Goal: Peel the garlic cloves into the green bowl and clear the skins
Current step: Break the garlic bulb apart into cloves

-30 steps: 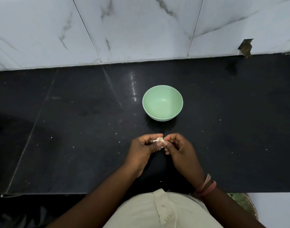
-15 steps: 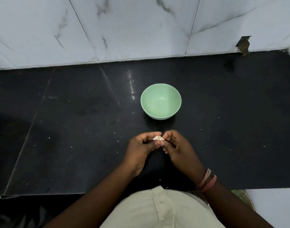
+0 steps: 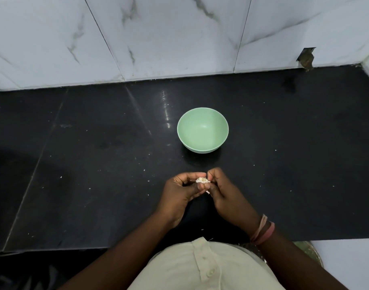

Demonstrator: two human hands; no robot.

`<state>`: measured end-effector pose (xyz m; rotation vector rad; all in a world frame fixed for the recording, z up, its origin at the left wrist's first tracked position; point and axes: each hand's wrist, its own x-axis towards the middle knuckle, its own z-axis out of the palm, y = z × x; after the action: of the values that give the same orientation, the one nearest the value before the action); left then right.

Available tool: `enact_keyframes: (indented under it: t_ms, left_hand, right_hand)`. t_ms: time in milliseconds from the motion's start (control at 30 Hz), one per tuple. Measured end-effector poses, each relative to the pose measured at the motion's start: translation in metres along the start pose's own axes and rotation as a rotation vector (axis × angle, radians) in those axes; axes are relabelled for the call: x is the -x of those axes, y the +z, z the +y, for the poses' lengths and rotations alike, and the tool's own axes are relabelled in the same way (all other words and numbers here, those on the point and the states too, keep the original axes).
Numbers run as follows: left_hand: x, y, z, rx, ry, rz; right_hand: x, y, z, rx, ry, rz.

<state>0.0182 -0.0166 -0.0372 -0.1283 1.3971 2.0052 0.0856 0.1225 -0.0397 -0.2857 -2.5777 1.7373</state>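
A small pale garlic piece [image 3: 202, 180] with papery skin is pinched between both hands above the black counter. My left hand [image 3: 180, 193] grips it from the left, fingers curled around it. My right hand [image 3: 223, 191] pinches it from the right, and a strip of skin hangs below the fingers. The green bowl [image 3: 202, 130] stands on the counter just beyond my hands, and nothing shows inside it.
The black stone counter [image 3: 95, 164] carries small pale flecks of skin. A white marble-tiled wall [image 3: 158, 38] rises behind it, with a side wall at the far right. A round green-rimmed object [image 3: 309, 251] shows below the counter edge at the right.
My hands have stayed together on the garlic, with the fingers shifting slightly around it. The bowl has not moved on the counter; only the view shifted a little.
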Motion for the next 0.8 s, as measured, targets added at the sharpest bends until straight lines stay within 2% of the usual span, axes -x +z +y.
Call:
enact_keyframes:
  t_ms: [267, 800]
  left_hand:
    - [0.000, -0.002, -0.002, -0.002, -0.007, 0.035]
    - [-0.001, 0.006, -0.004, 0.175, -0.148, 0.036]
  right_hand:
    - [0.001, 0.000, 0.001, 0.027, -0.039, -0.065]
    - [0.005, 0.008, 0.010, -0.379, 0.204, 0.230]
